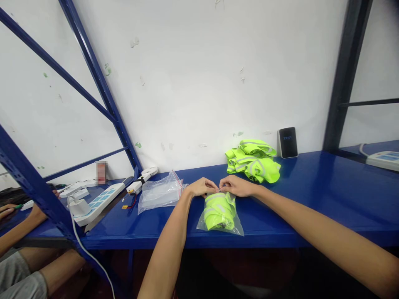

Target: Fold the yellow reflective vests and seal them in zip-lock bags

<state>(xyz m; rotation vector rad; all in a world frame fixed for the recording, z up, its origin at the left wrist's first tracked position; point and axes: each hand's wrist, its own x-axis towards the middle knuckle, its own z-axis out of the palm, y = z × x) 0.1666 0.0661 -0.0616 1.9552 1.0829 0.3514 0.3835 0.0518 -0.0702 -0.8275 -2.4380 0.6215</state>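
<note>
Blue table [311, 199] against a white wall [199, 83]. Left hand [203, 187] and right hand [236, 185] close together near the table's front, fingertips pinching the top edge of a clear bag [238, 229]; the seal itself is mostly behind the fingers, so can't say whether closed. Bag lies flat, a folded neon-yellow garment [219, 212] with grey bands inside. Left of it, empty clear bags [158, 194] with red lines. Behind, by the wall: loose heap of neon fabric [254, 161], dark-screened device [288, 142] upright to its right. Far left, beyond a blue post [40, 191]: another person's forearm [18, 232].
</note>
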